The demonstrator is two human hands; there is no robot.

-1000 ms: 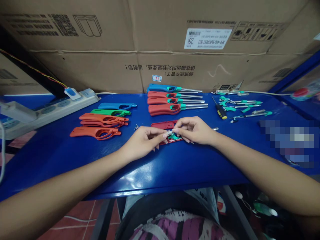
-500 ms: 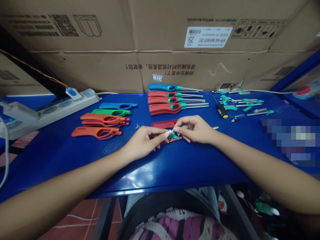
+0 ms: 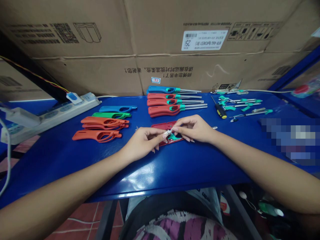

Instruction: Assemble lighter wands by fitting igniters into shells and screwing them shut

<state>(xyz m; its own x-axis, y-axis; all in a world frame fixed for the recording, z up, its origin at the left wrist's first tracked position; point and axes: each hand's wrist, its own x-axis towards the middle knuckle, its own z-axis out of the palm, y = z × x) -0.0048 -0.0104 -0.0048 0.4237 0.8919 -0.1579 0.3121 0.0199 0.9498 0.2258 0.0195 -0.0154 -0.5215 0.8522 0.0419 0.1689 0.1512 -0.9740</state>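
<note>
My left hand pinches a small clear, silvery cylinder between thumb and fingers. The thumb and fingertips of my right hand are closed at the cylinder's right end, on what looks like a thin whitish tube. Directly beneath both hands lies an opened red lighter casing with a green part inside it. A metal rod tip shows past my right hand; the rest of it is hidden.
Behind my hands lie several assembled lighters. Empty orange, green and blue casings are at the left, beside a power strip. A screwdriver and metal rods with green parts lie right. Cardboard stands behind.
The camera view has shifted slightly. Both hands keep their pinch over the red casing; the cylinder's clear body shows a little more between them.
</note>
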